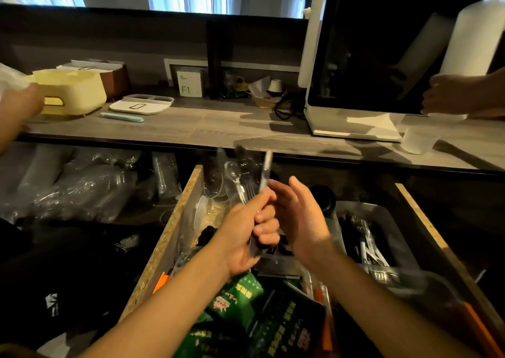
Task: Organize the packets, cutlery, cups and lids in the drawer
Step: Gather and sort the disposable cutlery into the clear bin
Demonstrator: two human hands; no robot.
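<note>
My left hand [247,232] grips a bundle of wrapped plastic cutlery [250,177], forks and spoons pointing up, above the open drawer [164,237]. Just to the right of the bundle my right hand [300,215] is held with straight fingers, fingertips close to it. Green packets [273,319] lie at the drawer's near end. A metal tray [382,232] on the right of the drawer holds more wrapped cutlery. Clear cups and lids [210,193] sit at the drawer's far left, partly hidden by the bundle.
A grey wooden counter [218,125] runs above the drawer, carrying a cream container [73,90], a white tray [142,103] and a dark-screened appliance [382,65]. Another person's hands reach in at the left edge [19,106] and right edge [459,95]. Bagged cups [82,185] fill the left shelf.
</note>
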